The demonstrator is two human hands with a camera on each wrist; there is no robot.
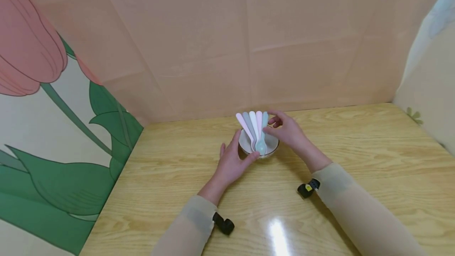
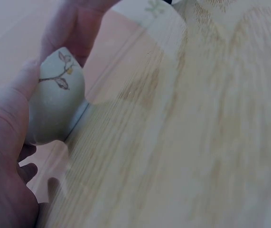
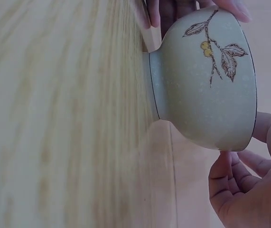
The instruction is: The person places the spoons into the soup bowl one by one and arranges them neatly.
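Observation:
A small bowl [image 3: 197, 90] with a twig print stands upright on the table. Several pastel plastic spoons [image 1: 252, 123] fan out in it, handles up and leaning on the far rim. My left hand [image 1: 231, 165] grips the bowl's left side, its thumb at the near rim. At the far right rim, my right hand [image 1: 289, 131] pinches the pale teal spoon [image 1: 263, 139] by its handle, thumb over it and forefinger near its top end. In the right wrist view, curled fingers [image 3: 223, 183] of that hand are at the bowl's outer wall; the thumb tip is hidden behind the rim.
The wood-grain table [image 1: 177, 169] carries the bowl near its back edge. A plain pinkish cloth [image 1: 213, 50] hangs behind, a tulip-patterned panel [image 1: 64, 185] lies along the left, and a pale panel [image 1: 433, 74] borders the right.

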